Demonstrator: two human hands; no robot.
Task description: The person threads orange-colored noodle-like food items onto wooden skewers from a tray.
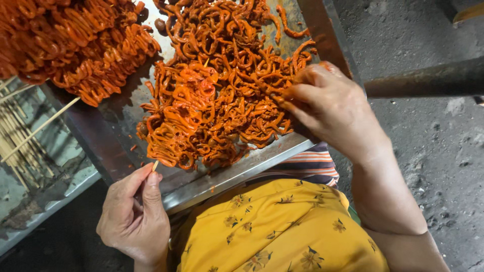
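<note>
A metal tray (237,174) rests across my lap, piled with orange-red marinated strips (217,95) in curled loops. My right hand (325,103) reaches into the right side of the pile, fingers pinched on some strips. My left hand (133,216) is at the tray's near-left edge, fingers closed on a thin wooden skewer (155,165) whose tip pokes up by the thumb. Another heap of skewered orange strips (75,40) lies at the upper left.
Bare wooden skewers (20,131) lie in a bundle at the left on a worn surface. A dark metal bar (428,78) crosses at the right above a grey concrete floor (438,151). My yellow flowered garment (277,231) fills the bottom centre.
</note>
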